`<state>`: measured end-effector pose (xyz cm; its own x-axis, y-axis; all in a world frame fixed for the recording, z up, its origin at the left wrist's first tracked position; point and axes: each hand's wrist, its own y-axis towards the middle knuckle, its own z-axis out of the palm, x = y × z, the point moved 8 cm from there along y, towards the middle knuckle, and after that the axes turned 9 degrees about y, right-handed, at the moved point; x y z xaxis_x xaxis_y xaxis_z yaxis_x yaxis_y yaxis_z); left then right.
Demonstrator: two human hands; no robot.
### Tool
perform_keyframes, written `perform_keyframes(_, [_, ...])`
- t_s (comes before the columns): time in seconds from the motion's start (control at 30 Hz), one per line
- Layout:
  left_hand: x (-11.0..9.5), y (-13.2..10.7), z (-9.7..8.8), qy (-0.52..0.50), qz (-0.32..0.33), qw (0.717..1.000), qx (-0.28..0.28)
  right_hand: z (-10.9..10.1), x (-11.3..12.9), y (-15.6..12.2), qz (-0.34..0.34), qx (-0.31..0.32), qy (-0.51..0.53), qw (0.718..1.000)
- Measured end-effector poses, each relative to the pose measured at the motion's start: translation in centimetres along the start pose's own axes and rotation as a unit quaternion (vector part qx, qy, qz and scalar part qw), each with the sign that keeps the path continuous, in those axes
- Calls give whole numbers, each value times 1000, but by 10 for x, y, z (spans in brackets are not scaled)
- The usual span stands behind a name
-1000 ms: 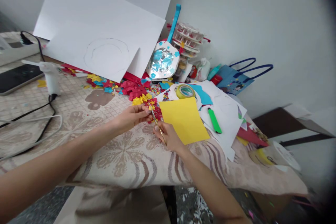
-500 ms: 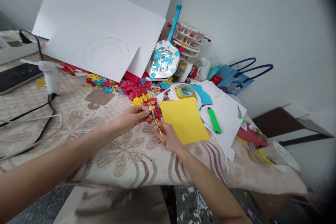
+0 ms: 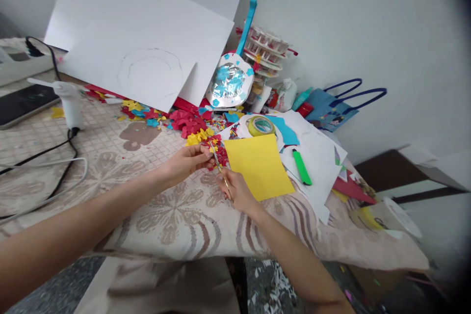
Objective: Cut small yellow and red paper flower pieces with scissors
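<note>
My right hand (image 3: 237,189) is wrapped round a pair of scissors (image 3: 225,180) with gold-coloured handles, the thin blades pointing up and left. Close beside the blades, my left hand (image 3: 192,160) is closed in a pinch. At its fingertips shows a small piece of yellow paper (image 3: 213,148), partly hidden by the fingers. Behind both hands lie red paper scraps (image 3: 221,155) and a heap of yellow cut-outs (image 3: 199,136). A square yellow sheet (image 3: 259,167) lies flat just right of the scissors.
A green cutter-like tool (image 3: 301,168) and a tape roll (image 3: 261,126) rest on white paper. Red cut-outs (image 3: 187,122) lie behind. At left are a white glue gun (image 3: 69,103), phone (image 3: 27,105) and cables. White boards (image 3: 147,34) lean behind; a blue bag (image 3: 333,110) stands right.
The view has shifted slightly. My right hand and the scissors have moved a little away from my left hand, which keeps its pinch.
</note>
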<state>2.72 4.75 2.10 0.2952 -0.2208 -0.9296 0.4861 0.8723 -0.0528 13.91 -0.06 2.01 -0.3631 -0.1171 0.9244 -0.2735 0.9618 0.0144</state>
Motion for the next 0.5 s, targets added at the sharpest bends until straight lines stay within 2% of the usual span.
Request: perform_keyframes(0.5, [-7, -3, 2, 18, -7, 999, 28, -1, 10, -4, -15, 11, -34, 999])
